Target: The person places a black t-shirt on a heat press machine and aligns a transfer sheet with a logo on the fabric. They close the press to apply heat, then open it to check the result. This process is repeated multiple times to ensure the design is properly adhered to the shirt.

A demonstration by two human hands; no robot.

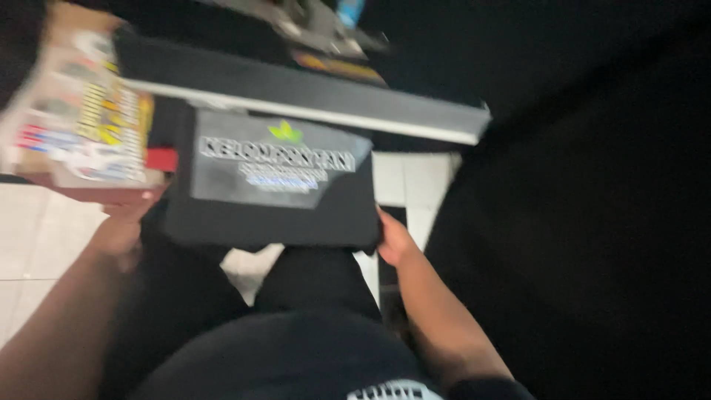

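Note:
The head view is blurred by motion. A black cloth (274, 215) with a white and green print on a grey transfer patch hangs off the front of a flat press platen (311, 100). My right hand (394, 241) grips the cloth's lower right corner. My left hand (122, 222) is at the cloth's left edge, under a colourful printed box (81, 118); whether it grips the cloth or the box cannot be told. My legs in black trousers show below the cloth.
A dark machine body with cluttered parts (311, 30) rises behind the platen. White floor tiles (44, 230) show at the left and between the legs. A large black mass (592, 222) fills the right side.

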